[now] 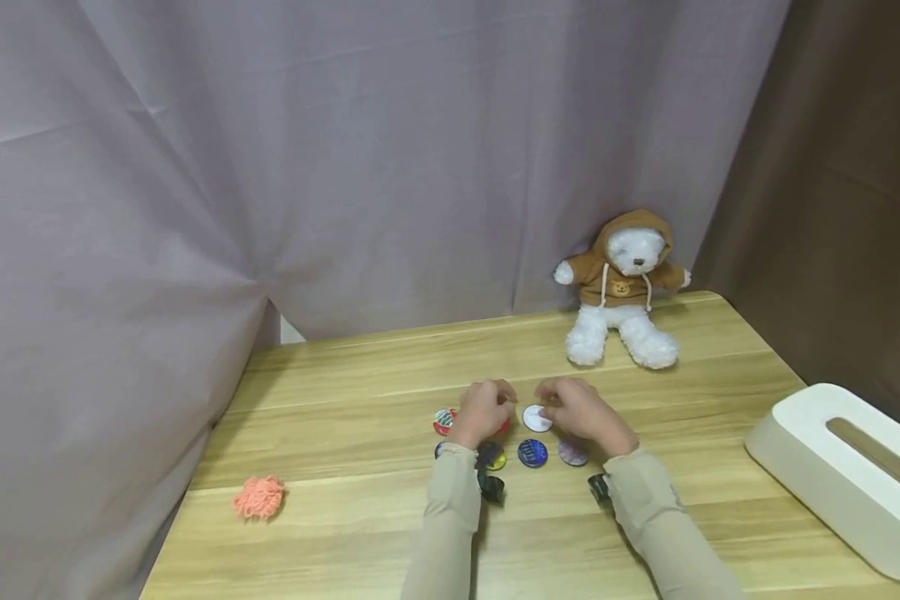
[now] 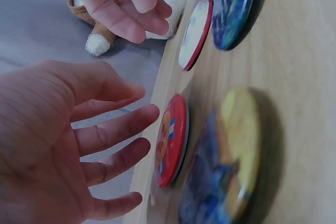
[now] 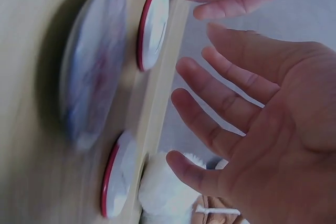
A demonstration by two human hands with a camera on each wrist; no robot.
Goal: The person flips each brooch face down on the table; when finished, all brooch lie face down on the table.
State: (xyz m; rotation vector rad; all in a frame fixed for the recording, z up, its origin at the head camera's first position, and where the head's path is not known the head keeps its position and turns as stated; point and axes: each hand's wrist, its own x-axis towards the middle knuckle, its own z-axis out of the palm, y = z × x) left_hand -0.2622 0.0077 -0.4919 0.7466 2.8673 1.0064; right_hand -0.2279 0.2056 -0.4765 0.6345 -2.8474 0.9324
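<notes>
Several round button badges lie in two rows on the wooden table. My left hand point(image 1: 483, 410) hovers over the left part, fingers spread and loosely bent, holding nothing. Beside its fingertips in the left wrist view is a red badge point(image 2: 172, 141); a yellow-and-blue badge point(image 2: 239, 153) sits closer to the camera. My right hand point(image 1: 581, 408) is held over the right part, its fingers apart and bare. A white badge point(image 1: 537, 418) lies between the hands, by the right fingertips. Below it are a blue badge point(image 1: 532, 452) and a pale purple badge point(image 1: 572, 452). The right hand hides another red-rimmed white badge point(image 3: 118, 177) from the head view.
A red, white and green badge point(image 1: 444, 421) lies left of the left hand. Farther left is a coral yarn bundle point(image 1: 259, 497). A white teddy bear point(image 1: 624, 292) in a brown hoodie sits at the back; a white slotted box point(image 1: 802, 458) stands on the right.
</notes>
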